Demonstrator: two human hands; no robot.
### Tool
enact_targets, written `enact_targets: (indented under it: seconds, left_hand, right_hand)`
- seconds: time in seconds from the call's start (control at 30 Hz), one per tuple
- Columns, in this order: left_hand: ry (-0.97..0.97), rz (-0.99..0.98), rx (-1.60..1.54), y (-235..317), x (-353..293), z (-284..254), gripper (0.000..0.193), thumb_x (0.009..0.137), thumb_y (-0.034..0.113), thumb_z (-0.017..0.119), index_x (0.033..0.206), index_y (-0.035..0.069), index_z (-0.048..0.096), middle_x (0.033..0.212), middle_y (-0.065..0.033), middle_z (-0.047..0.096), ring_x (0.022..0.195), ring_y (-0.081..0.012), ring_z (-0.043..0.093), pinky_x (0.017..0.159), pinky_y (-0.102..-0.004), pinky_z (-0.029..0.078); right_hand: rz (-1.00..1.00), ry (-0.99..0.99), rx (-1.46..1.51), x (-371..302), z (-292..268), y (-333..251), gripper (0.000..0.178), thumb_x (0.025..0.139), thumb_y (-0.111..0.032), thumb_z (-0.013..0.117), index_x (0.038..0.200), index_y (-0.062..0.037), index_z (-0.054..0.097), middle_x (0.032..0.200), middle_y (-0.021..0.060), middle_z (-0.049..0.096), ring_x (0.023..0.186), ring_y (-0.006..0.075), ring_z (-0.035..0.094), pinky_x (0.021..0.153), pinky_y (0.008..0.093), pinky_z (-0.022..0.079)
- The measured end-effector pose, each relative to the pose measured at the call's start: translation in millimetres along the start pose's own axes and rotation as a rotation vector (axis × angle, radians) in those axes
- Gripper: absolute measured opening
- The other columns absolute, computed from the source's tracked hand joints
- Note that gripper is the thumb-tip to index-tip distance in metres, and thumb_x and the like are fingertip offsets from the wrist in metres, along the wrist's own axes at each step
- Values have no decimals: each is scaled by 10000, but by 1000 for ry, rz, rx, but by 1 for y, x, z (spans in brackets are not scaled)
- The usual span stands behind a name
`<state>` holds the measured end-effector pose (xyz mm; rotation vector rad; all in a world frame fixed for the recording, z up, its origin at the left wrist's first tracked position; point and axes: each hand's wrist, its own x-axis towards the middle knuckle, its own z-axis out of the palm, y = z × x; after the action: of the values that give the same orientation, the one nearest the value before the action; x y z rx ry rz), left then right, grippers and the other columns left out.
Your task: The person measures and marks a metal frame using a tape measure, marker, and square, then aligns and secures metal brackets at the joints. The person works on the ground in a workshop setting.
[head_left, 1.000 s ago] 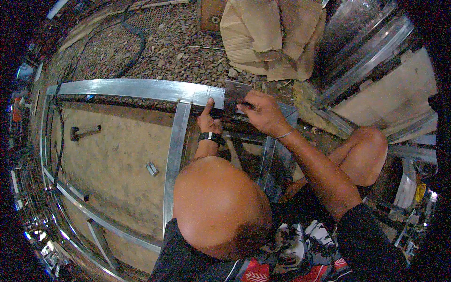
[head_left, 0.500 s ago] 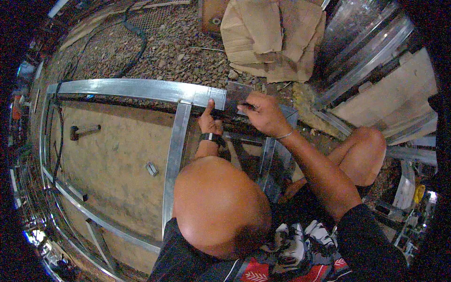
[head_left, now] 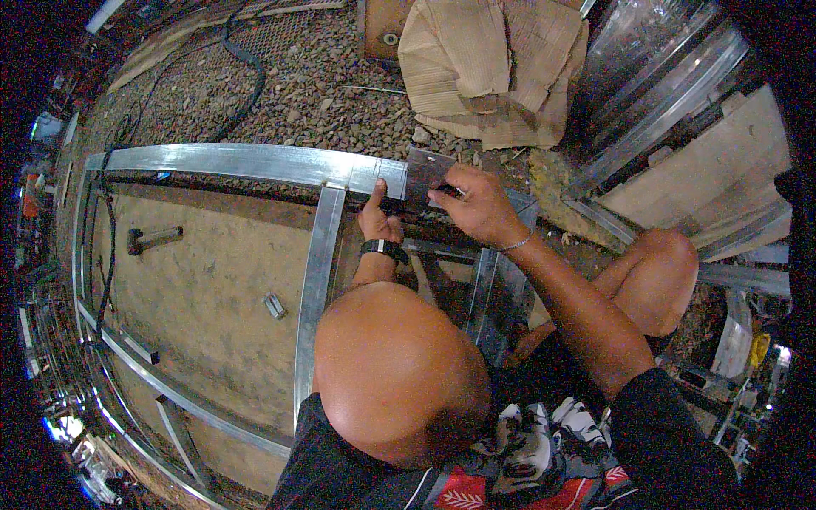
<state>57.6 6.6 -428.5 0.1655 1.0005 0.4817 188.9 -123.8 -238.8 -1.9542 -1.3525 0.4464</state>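
Head view: silver beam with dark plate at its right end

Found across the upper left to upper centre of the frame, with the plate touching or just beside it; cannot tell which. Clamped on the beam's end with the left hand, thumb on the face, other fingers partly hidden below. Pinching at the plate's right edge with the right hand, fingers together; too dark to tell on what. Likely stiff, slippery, and heavy to shift if joined to the metal strut below; best held by both long edges. For the plate, probably light, perhaps sharp-edged: pinch flat.
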Motion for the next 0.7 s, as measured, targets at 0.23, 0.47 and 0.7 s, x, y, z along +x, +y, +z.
enact_targets:
  seconds: [0.23, 0.47, 0.7]
  left_hand:
    - [13, 110, -101, -5, 3, -6, 336, 801, 255, 828, 1024, 59, 672, 926, -43, 695, 610, -191, 626, 433, -309, 423]
    - [-17, 59, -47, -10, 2, 6, 340, 798, 229, 830, 1038, 46, 673, 922, -47, 690, 701, -215, 655, 549, -361, 523]
    - [-23, -20, 1, -5, 20, -5, 387, 781, 264, 846, 1056, 52, 676, 917, -32, 676, 609, -165, 583, 425, -298, 384]
  right_hand:
    - [330, 172, 527, -48, 8, -12, 264, 950, -182, 631, 1183, -56, 632, 986, 133, 690, 829, 249, 692, 761, 357, 554]
    - [742, -162, 683, -117, 81, 49, 242, 1014, -130, 526, 1240, -46, 518, 971, 125, 670, 779, 233, 700, 666, 368, 599]
    - [461, -88, 839, -92, 138, 96, 154, 999, -79, 513, 1149, -51, 489, 902, 133, 639, 719, 271, 693, 573, 367, 584]
